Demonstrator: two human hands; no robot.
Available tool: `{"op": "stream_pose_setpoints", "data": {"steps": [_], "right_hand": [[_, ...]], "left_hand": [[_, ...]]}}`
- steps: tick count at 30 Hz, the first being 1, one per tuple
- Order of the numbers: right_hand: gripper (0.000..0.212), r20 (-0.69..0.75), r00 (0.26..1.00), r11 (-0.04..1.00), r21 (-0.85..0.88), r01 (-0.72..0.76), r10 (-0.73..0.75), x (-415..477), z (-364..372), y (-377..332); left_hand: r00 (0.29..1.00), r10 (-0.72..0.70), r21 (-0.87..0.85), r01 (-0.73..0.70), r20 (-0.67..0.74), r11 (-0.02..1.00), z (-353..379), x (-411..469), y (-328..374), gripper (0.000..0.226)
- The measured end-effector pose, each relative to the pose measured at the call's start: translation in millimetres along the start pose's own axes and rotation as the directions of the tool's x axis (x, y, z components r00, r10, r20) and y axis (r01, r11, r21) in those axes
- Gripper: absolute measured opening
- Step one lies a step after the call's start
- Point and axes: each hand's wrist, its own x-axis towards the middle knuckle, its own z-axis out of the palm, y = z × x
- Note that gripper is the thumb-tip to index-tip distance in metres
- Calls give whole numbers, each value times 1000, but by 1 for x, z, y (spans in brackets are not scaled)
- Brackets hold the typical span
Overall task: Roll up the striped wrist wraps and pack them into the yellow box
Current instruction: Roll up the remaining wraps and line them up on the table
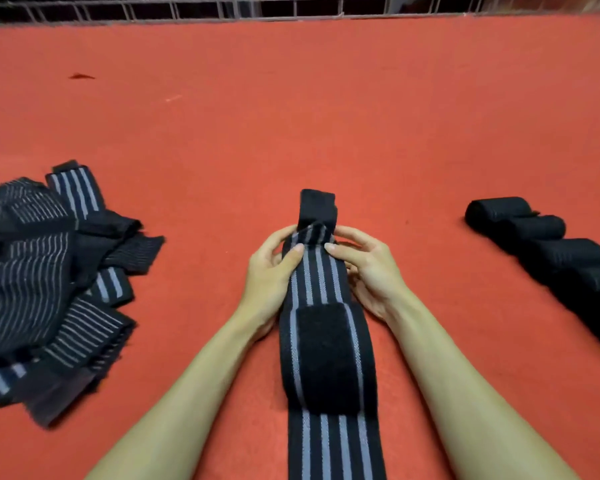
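A black wrist wrap with grey stripes [317, 282] lies lengthwise on the red surface, running from the middle toward the bottom edge, with a black hook-and-loop patch [324, 355] on its near part. Its far end is folded over, and a plain black tab [317, 206] sticks out beyond the fold. My left hand [272, 268] grips the fold from the left, thumb on top. From the right, my right hand [364, 265] grips the same fold with its thumb on the stripes. No yellow box is in view.
A loose heap of unrolled striped wraps [49, 278] lies at the left. Several rolled black wraps [548, 244] sit in a row at the right. A wire fence [291, 8] runs along the far edge of the red surface [291, 116].
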Motion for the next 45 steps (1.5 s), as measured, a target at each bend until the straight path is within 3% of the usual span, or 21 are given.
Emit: {"op": "stream_pose_setpoints", "data": {"steps": [8,11,13,16,17,20,24,26,29,32,35,41,45], "right_hand": [[26,-4,994,994,-19,105,-105,3,3,8],[20,-11,977,961,-184,205,-211,1,5,11],[22,31,939,883,-333,332,-341,-1,4,10],[30,88,908,826,-386,411,-410,-6,4,8],[31,85,907,825,-387,411,-412,-8,5,9],[36,30,923,847,-387,366,-385,-10,5,11],[32,20,941,908,-258,330,-337,-7,7,11],[19,-11,957,938,-200,282,-290,-6,7,9],[30,-11,989,967,-212,144,-150,-8,9,9],[30,31,989,947,-284,150,-147,-11,7,9],[14,44,987,968,-194,161,-155,-13,8,8],[9,72,984,985,-42,169,-166,-14,6,8],[19,73,979,981,-19,194,-192,-13,2,9]], "left_hand": [[997,-45,-101,52,68,993,-4,0,2,28],[990,-95,-192,113,100,975,-8,2,-1,32],[974,-132,-316,185,184,930,-12,3,-1,25],[936,-179,-356,285,302,890,-14,0,2,13],[943,-177,-307,263,281,915,-14,-1,1,4],[973,-129,-151,159,190,976,-16,1,-2,28],[977,-40,-47,51,208,998,-22,3,-5,51],[976,21,-5,-20,216,1000,-22,1,-4,50],[974,158,95,-175,163,980,-21,1,-5,39],[968,216,103,-230,125,968,-22,2,-8,39],[963,246,126,-258,107,958,-23,3,-12,40],[981,168,83,-176,93,981,-18,-2,-8,37],[973,-80,-158,116,217,981,-11,-8,0,44]]}}
